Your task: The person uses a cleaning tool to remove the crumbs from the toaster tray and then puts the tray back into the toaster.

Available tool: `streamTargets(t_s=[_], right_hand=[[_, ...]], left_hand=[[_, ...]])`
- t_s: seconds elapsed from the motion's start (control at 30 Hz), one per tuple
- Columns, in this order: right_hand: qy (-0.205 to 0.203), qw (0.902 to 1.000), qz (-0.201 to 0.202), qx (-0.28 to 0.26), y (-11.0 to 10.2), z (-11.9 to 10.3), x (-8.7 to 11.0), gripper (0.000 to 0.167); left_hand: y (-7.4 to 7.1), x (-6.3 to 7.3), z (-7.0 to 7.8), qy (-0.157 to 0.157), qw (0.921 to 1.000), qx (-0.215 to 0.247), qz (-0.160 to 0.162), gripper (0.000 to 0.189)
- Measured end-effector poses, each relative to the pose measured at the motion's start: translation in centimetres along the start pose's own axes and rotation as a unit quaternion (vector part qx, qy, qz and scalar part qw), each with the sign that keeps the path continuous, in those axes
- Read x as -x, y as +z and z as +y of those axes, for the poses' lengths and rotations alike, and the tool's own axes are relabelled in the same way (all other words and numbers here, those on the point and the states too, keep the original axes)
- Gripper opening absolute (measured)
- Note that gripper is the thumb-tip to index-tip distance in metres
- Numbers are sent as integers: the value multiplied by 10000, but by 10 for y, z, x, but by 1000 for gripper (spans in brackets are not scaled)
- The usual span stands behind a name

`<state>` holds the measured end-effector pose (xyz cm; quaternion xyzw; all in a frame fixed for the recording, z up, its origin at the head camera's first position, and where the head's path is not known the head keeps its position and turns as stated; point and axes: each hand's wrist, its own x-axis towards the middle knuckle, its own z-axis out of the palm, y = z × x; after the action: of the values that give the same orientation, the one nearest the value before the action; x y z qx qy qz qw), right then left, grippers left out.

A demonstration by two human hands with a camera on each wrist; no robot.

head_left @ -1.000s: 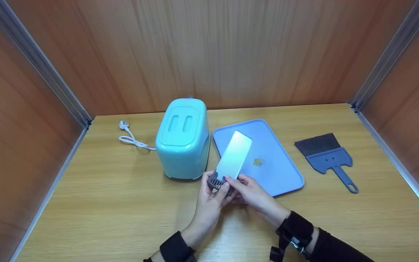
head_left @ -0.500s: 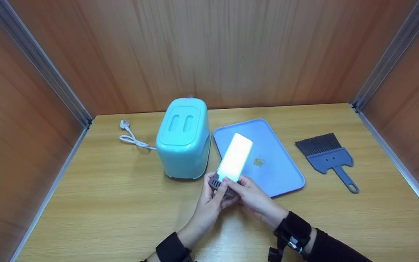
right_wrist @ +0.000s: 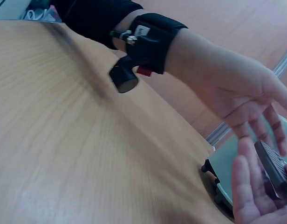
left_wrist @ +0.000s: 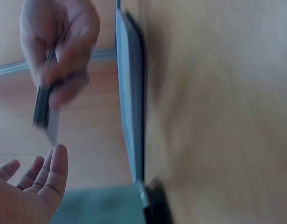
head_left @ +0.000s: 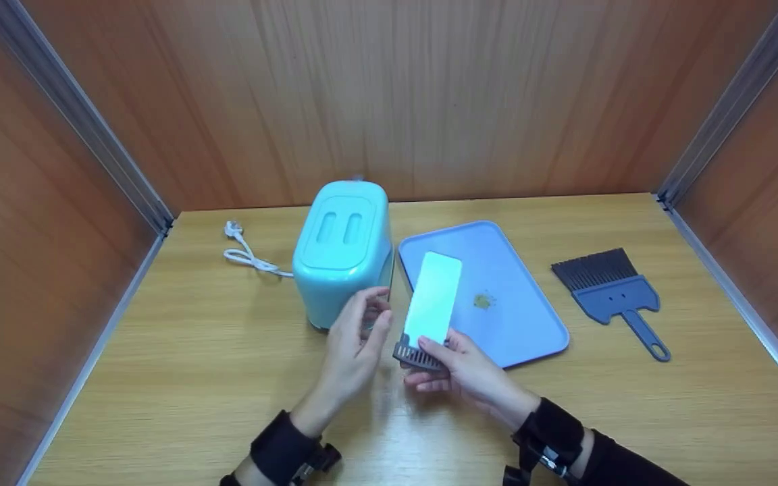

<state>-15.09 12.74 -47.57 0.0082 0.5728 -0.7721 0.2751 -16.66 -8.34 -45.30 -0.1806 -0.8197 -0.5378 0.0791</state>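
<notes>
My right hand point(head_left: 473, 374) holds a toaster crumb tray point(head_left: 433, 293), a flat shiny metal plate with a slotted dark grey end. The thumb lies on top by that end, and the plate points away, over the left part of a blue tray point(head_left: 521, 304). My left hand point(head_left: 352, 344) is off the crumb tray, fingers loosely bent, in front of a turquoise toaster point(head_left: 338, 243). In the left wrist view, the crumb tray's dark end point(left_wrist: 42, 109) shows edge-on above the left fingertips point(left_wrist: 59, 161). A small patch of brown crumbs point(head_left: 483, 301) lies on the blue tray.
A blue-grey hand brush point(head_left: 612, 297) with dark bristles lies at the right. The toaster's white cord and plug point(head_left: 234, 231) lie coiled to its left. Wooden panels point(head_left: 429, 101) close off the back and both sides of the table.
My left hand has let go of the crumb tray and moved left toward the toaster. The right hand keeps its hold, with the plate now slightly lower and more upright in view.
</notes>
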Motion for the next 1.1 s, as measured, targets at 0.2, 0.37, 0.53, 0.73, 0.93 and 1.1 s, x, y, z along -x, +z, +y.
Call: streamTargets(t_s=[0.2,0.37,0.53,0.73,0.93,1.1], right_hand=[[271,9989,-266,263,4,9,3,52],[493,9967,-461,451,12,20,7,51],[682,9944,-530,615,19,33,11,46],[780,9924,-776,556,28,45,16,37],[1120,9844,-1289,418,35,52,19,35],[1369,9766,-1623,358,44,59,17,31]], left_hand=[[-24,-9,6,662,9930,-924,331,41],[-41,-17,12,895,9843,-1385,633,43],[-57,-27,14,961,9780,-1520,1058,45],[-67,-29,6,704,9734,-1671,1399,52],[-70,-23,-11,855,9646,-2105,1336,59],[-72,-20,-25,1180,9481,-2756,1057,59]])
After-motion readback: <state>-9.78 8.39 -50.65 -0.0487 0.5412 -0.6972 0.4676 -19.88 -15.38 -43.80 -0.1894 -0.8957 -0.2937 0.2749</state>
